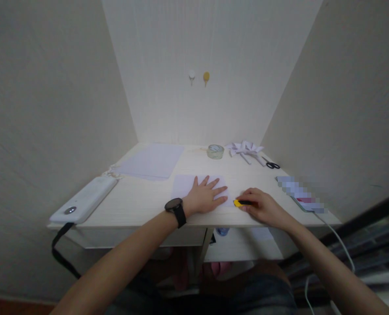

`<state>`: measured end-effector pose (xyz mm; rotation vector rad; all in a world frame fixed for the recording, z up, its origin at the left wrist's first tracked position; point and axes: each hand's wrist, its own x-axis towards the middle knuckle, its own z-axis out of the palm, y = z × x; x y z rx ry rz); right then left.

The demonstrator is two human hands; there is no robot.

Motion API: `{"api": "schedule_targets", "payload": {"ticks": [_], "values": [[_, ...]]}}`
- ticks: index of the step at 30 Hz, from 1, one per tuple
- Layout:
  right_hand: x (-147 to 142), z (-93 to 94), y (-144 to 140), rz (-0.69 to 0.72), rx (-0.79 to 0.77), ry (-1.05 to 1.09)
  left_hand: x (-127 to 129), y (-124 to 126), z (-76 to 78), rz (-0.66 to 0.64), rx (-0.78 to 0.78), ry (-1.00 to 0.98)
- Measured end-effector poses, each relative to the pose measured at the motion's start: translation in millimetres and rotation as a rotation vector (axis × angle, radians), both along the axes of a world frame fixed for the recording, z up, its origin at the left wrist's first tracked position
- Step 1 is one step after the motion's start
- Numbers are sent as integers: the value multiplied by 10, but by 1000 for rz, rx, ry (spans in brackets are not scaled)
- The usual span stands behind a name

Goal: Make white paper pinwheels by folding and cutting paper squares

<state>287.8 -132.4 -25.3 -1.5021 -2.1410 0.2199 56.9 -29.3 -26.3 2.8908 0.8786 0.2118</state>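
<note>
Near the front edge of the pale surface (138, 203), the left hand (205, 197) lies flat, fingers spread, on a small sheet of paper (184, 184). Just right of it, the right hand (262, 205) has its grip closed around a yellow-and-black cutter (240, 202) resting on the surface beside the paper's corner.

a small sheet of white paper (184, 186) lay flat near the front edge of the pale wooden desk (138, 203), its long side running left to right, its right part hidden under the left hand (205, 197) pressed on it with fingers spread. just beside the sheet's lower right corner sat a small yellow and black cutter (241, 202), lying along the desk and pointing toward the paper, its rear end covered by the right hand (262, 205) gripping it.
</note>
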Motion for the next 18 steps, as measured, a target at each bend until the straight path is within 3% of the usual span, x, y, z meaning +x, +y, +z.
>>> {"api": "schedule_targets", "payload": {"ticks": [18], "values": [[-118,-88,13,-76,58,47,26,-76,40,39,-9,29]]}}
